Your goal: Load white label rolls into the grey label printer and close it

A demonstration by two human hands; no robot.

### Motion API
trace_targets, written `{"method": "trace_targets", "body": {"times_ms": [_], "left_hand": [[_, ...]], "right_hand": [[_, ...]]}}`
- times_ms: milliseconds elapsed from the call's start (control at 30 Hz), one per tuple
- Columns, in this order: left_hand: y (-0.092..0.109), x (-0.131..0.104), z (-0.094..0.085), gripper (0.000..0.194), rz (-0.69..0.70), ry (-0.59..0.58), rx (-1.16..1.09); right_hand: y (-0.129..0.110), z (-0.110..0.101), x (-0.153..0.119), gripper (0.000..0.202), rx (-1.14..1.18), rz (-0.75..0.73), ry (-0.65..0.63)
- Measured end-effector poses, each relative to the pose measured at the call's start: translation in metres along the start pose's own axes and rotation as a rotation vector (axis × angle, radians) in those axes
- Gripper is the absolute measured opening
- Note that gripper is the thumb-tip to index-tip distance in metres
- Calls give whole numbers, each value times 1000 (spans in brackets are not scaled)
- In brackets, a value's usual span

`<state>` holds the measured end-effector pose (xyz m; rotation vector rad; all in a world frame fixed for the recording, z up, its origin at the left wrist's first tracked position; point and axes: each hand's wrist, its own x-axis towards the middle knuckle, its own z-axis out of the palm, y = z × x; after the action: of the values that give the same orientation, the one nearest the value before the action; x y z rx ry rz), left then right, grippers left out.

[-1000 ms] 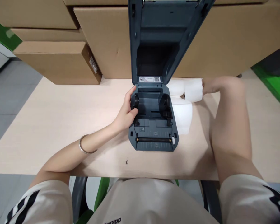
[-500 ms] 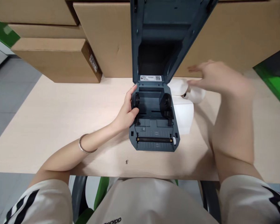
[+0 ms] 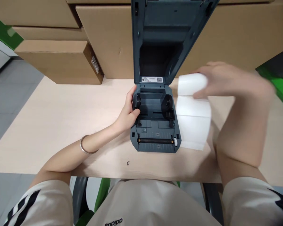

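A dark grey label printer (image 3: 153, 125) stands on the table with its lid (image 3: 167, 34) raised. Inside it I see two black roll holders, a black roller near the front and a white gear at the roller's right end. My left hand (image 3: 129, 111) is closed on the printer's left wall, thumb over the rim. To the printer's right, my right hand (image 3: 217, 80), slightly blurred, grips a roll of white labels (image 3: 191, 84) at its right end. A loose strip of the labels hangs from the roll towards me and lies along the printer's right side.
Large cardboard boxes (image 3: 106, 44) stand along the back of the table (image 3: 61, 125). A flatter cardboard box (image 3: 54, 64) sits at the back left. A green and black object (image 3: 278, 75) is at the far right. The table's front edge runs just before my body.
My right hand has come down onto the label roll and closed on it. Roll and strip have shifted to the right, out from behind the printer. My left hand stays on the printer.
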<state>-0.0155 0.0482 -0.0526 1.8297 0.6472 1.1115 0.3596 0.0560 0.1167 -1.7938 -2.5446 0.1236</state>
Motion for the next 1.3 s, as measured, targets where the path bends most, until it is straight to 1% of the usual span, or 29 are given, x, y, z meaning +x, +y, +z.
{"method": "trace_targets", "body": {"times_ms": [33,67,133,200,233,267,367,433,467,567,700,767,900,967,1067,1100,1167,1233,1300], "left_hand": [[-1,0,1,98,3,1,-8],[-1,0,1,97,4,4,-13],[-2,0,2,96,-1,11,-19],[-1,0,2,95,-2,8,-22],[-1,0,2,95,1,3,-23],[-1,0,2,94,7,-3,-24],[-1,0,1,96,21,-14,-17],[0,0,0,98,7,-13,-6],[1,0,-1,99,-4,-12,-3],[4,1,-2,98,-40,-17,-4],[8,0,-1,98,-67,-10,-7],[8,1,0,97,-74,7,-13],[3,2,1,99,-69,9,-36],[1,3,1,99,-63,6,-43],[0,3,1,98,-47,7,-42],[0,3,1,97,-40,8,-35],[2,3,2,97,-31,11,-18],[4,3,2,97,-33,11,-6],[5,3,2,99,-43,9,-5]], "right_hand": [[4,-9,-12,45,11,12,27],[7,-16,-23,53,16,44,59],[6,-27,-39,75,34,114,117],[-8,-32,-46,91,92,126,147],[-19,-32,-46,94,145,103,143],[-33,-31,-43,93,208,58,132],[-76,-22,-28,79,403,-120,86],[-96,-11,-17,74,453,-221,65],[-102,-5,-12,73,448,-255,53],[-107,11,-1,72,363,-291,15],[-108,28,12,73,238,-194,-32],[-112,36,18,71,174,-169,-57],[-118,48,24,69,90,-215,-78],[-121,48,17,64,66,-268,-29],[-131,42,-8,57,90,-337,53],[-136,40,-20,58,117,-365,61],[-145,39,-44,66,158,-462,30],[-153,44,-67,76,148,-552,7],[-160,52,-85,83,95,-601,23]]}}
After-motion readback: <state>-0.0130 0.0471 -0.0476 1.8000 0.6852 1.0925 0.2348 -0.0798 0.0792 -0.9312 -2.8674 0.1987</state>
